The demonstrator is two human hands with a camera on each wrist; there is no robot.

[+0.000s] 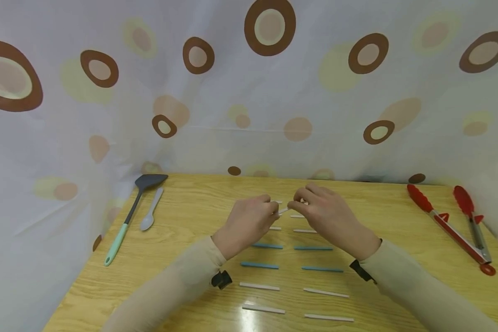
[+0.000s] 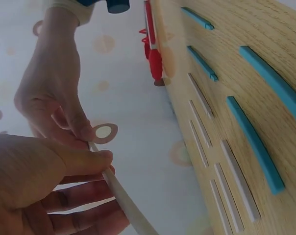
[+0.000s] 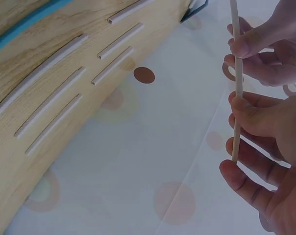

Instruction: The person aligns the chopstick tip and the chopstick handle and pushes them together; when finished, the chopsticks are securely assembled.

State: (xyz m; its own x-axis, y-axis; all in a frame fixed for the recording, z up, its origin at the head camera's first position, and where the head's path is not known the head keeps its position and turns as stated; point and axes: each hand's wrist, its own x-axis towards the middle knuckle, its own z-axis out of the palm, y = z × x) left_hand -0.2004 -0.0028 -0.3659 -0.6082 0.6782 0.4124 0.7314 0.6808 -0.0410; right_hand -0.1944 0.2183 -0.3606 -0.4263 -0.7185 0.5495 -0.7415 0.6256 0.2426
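Note:
Both hands pinch one thin white stick [image 3: 238, 78], raised above the far part of the table. My left hand [image 1: 246, 221] grips it between thumb and fingers on one side. On the other side, my right hand [image 1: 329, 216] pinches it, a short stretch of stick showing between the two. In the right wrist view the stick looks straight and in one piece. Below the hands, two columns of short sticks lie on the table: several white sticks [image 1: 259, 286] and several blue sticks [image 1: 267, 246]. The hands partly cover the far rows.
A dark spatula with a mint handle [image 1: 118, 244] and a grey spoon [image 1: 148, 221] lie at left on the wooden table [image 1: 191, 198]. Red-tipped tongs [image 1: 456, 233] lie spread at right. A spotted white curtain [image 1: 216, 101] hangs behind the table's far edge.

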